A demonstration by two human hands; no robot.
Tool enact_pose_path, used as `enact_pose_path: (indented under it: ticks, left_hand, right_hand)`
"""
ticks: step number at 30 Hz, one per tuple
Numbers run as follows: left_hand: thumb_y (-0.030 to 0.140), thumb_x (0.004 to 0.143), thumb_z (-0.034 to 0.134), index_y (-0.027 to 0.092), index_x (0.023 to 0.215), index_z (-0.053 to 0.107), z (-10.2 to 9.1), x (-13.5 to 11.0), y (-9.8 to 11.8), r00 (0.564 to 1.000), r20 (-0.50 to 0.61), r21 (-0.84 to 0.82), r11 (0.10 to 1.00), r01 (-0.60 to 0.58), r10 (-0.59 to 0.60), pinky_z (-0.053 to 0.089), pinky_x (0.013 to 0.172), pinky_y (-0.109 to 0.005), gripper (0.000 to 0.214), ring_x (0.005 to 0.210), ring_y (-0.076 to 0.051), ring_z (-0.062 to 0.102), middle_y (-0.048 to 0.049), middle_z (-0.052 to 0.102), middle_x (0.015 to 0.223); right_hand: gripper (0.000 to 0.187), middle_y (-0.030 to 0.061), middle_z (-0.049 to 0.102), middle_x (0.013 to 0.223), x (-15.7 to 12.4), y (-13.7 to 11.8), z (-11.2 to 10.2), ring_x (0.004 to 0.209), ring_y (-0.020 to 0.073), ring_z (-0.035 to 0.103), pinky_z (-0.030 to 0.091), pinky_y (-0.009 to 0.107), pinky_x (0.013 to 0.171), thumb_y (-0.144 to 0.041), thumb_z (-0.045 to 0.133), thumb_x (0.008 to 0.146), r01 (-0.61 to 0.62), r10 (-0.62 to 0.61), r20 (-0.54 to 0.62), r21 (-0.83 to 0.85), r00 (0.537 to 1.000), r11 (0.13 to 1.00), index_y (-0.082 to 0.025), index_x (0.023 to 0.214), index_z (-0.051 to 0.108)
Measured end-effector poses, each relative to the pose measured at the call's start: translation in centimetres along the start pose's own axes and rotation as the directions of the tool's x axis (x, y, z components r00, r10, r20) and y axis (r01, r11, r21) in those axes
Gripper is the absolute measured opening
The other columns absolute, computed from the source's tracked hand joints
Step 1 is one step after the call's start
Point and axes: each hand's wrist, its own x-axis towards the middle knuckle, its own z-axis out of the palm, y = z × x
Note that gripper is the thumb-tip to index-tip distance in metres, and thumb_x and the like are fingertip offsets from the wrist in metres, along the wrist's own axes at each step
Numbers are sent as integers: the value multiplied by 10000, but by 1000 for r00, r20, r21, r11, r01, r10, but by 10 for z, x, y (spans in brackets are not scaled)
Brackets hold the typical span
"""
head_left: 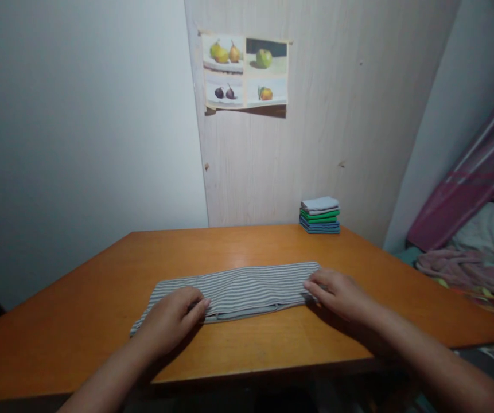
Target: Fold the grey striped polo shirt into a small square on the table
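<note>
A grey and white striped cloth (pixel 247 287) lies folded into a long band on the orange wooden table (pixel 100 298). My left hand (pixel 173 318) rests on the cloth's left end, fingers curled and pressed down on its near edge. My right hand (pixel 337 292) lies on the cloth's right end, with the fingertips pinching its corner. Both forearms reach in from the bottom of the view.
A small stack of folded cloths (pixel 320 215), white, green and blue, stands at the table's far edge against a pale wooden panel (pixel 315 126). A fruit picture (pixel 245 71) hangs on that panel. Bedding and a pink striped fabric (pixel 474 241) lie to the right.
</note>
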Motion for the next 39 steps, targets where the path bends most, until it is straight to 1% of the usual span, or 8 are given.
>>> enact_pose_path:
  ticks: [3, 6, 10, 14, 23, 27, 33, 39]
  left_hand:
    - [481, 1016, 321, 222, 871, 651, 3, 27, 3, 996, -83, -13, 1000, 25, -26, 470, 764, -326, 444, 857, -223, 639, -64, 694, 882]
    - [457, 1025, 282, 191, 1081, 675, 21, 54, 6, 993, -114, -32, 999, 19, -22, 481, 921, -348, 477, 1053, -235, 657, -113, 725, 1098]
    - [494, 1001, 309, 99, 1409, 536, 55, 67, 7, 998, 40, 80, 996, 44, -47, 340, 1155, -444, 612, 1410, -298, 455, -194, 510, 1506]
    - [634, 963, 301, 145, 1544, 385, 72, 55, 4, 978, 160, 181, 978, 105, -134, 211, 1216, -537, 764, 1516, -317, 266, -152, 337, 1617]
    - [707, 942, 249, 146, 1573, 320, 63, 45, 2, 962, 206, 207, 969, 135, -178, 164, 1232, -538, 847, 1540, -297, 185, -125, 250, 1646]
    - [712, 945, 237, 137, 1562, 346, 57, 35, -2, 953, 181, 211, 956, 202, -242, 167, 1226, -545, 850, 1540, -306, 183, -141, 255, 1642]
    - [765, 918, 210, 162, 1558, 362, 43, 14, -7, 920, 127, 252, 909, 330, -370, 124, 1221, -578, 892, 1546, -331, 138, -163, 244, 1645]
    - [867, 839, 211, 253, 1567, 345, 37, -4, -23, 881, 83, 283, 859, 427, -466, 117, 1203, -617, 962, 1533, -403, 123, -172, 180, 1662]
  right_hand:
    - [516, 75, 713, 878, 28, -8, -5, 814, 206, 636, 418, 285, 706, -506, 311, 1039, -93, 99, -76, 84, 992, 992, -203, 854, 686]
    - [540, 97, 733, 970, 54, -28, 5, 901, 219, 656, 438, 294, 768, -483, 264, 1051, -90, 97, -78, 97, 992, 991, -189, 916, 696]
    - [529, 162, 619, 1369, 68, -52, 39, 1262, 280, 560, 404, 355, 1030, -499, 339, 1025, -89, 85, 53, 78, 995, 993, -140, 1268, 642]
    - [746, 192, 375, 1582, 60, -47, 65, 1483, 322, 306, 226, 444, 1199, -622, 311, 999, -79, 62, 218, 74, 974, 994, -81, 1490, 462]
    - [960, 192, 166, 1653, 42, 7, 55, 1541, 331, 101, 83, 535, 1225, -786, 240, 932, -284, 291, 282, -68, 914, 956, -88, 1590, 269]
    - [968, 212, 212, 1639, 34, 26, 64, 1529, 335, 165, 140, 550, 1216, -793, 210, 931, -313, 334, 232, -123, 914, 942, -85, 1587, 273]
    - [912, 209, 306, 1607, 30, 40, 77, 1499, 342, 267, 236, 564, 1192, -752, 197, 956, -263, 291, 158, -177, 943, 948, -86, 1560, 347]
    - [888, 170, 311, 1615, 33, 42, 81, 1505, 327, 259, 213, 549, 1210, -733, 230, 951, -282, 318, 168, -208, 933, 937, -104, 1569, 337]
